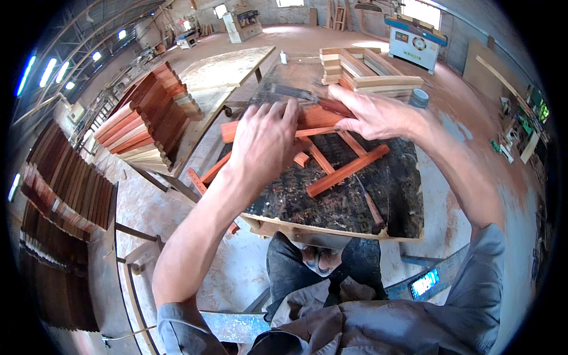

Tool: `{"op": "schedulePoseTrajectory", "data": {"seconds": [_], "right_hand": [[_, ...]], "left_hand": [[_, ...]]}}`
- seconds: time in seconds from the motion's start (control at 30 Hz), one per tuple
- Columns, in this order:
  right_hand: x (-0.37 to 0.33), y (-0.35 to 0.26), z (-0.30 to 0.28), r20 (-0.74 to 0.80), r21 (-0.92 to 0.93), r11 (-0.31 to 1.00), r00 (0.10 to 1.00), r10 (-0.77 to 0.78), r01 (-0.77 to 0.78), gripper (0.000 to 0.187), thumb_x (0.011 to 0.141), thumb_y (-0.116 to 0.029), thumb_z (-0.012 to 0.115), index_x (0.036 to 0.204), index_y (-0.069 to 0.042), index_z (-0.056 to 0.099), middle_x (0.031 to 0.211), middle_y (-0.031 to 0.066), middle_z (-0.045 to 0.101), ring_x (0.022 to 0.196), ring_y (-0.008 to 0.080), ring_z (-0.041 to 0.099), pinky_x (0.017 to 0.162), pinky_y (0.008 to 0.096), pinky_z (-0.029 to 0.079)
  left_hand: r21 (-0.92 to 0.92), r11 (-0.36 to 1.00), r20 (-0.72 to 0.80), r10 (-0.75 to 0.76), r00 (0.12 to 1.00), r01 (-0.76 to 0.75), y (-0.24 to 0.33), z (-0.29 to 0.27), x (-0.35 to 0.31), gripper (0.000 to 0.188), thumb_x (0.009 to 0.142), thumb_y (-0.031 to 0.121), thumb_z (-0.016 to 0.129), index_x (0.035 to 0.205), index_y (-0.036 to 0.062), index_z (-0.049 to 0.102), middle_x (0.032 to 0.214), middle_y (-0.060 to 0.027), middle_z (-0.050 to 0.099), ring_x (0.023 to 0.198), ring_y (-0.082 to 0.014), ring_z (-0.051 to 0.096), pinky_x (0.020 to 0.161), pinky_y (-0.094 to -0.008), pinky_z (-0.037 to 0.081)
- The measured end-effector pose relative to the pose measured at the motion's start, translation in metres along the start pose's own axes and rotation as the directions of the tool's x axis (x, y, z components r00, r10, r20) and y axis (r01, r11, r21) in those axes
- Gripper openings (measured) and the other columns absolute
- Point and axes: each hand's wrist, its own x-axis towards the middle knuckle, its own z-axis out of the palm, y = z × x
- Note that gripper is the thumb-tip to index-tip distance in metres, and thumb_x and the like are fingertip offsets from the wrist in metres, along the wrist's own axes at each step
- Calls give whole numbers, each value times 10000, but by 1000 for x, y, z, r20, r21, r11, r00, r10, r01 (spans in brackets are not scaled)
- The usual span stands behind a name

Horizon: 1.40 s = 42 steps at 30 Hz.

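My left hand (263, 136) is curled over a reddish wooden bar (228, 131) above the workbench, its fingers partly hidden. In my right hand (378, 112) is a wooden-handled tool (334, 106) with a dark metal end pointing left over that bar. Motion blurs the tool, so its exact kind is unclear. Below my hands, a reddish wooden strip (349, 171) and thinner slats (319, 155) lie on the dark, stained bench top (284, 198). A thin metal tool with a wooden handle (374, 210) rests near the bench's front edge.
Stacked reddish boards (148, 124) stand on a table at left, with darker stacks (71, 189) nearer. Pale wooden pieces (373, 71) and a blue-grey can (419, 98) are at the bench's far side. A lit phone (424, 284) lies at lower right. Machines (414, 44) stand farther back.
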Motion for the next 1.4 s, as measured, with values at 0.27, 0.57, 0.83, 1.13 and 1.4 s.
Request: {"op": "schedulePoseTrajectory", "data": {"seconds": [0.27, 0.57, 0.83, 1.13, 1.4], "right_hand": [[-66, -13, -25, -710, 190, 980, 697, 95, 60, 210, 1056, -160, 588, 1193, -16, 520, 985, 122, 662, 892, 224, 672, 847, 357, 546], [-250, 114, 188, -515, 423, 646, 419, 748, -635, 245, 986, -66, 564, 1230, -46, 555, 1021, 207, 695, 955, 438, 682, 820, 476, 541], [-246, 64, 241, -458, -45, 618, 566, 686, -785, 509, 884, -100, 681, 1370, -12, 557, 1218, 212, 609, 1097, 427, 600, 1002, 496, 472], [-203, 3, 244, -452, -20, 718, 647, 614, -696, 472, 906, -201, 723, 1291, 41, 595, 1162, 182, 553, 1066, 350, 556, 942, 454, 495], [-199, 28, 237, -257, 83, 566, 531, 808, -820, 247, 929, -117, 621, 1084, 66, 564, 1075, 250, 640, 968, 388, 708, 743, 452, 600]], "left_hand": [[119, 992, -43, -38, 998, 43, 1, -41, 19, 280, 846, 272, 808, 984, 75, 664, 822, -175, 747, 768, -344, 752, 707, -457, 591], [-256, 955, 0, -155, 988, 150, 17, -92, -7, 280, 814, 127, 759, 1028, -46, 701, 742, -86, 661, 679, -138, 634, 682, -337, 535], [-190, 965, 194, -144, 970, 181, 19, -44, -4, 274, 804, 108, 765, 1035, -22, 695, 758, -128, 672, 703, -159, 653, 711, -340, 539], [-287, 940, 387, -62, 920, 184, 35, -37, 47, 490, 928, 430, 770, 1121, -9, 665, 758, -61, 669, 684, -108, 631, 635, -293, 506], [-403, 878, 468, -44, 883, 258, 35, -26, 69, 511, 920, 481, 777, 1029, -12, 701, 677, 18, 556, 553, -67, 517, 490, -244, 394]]}}
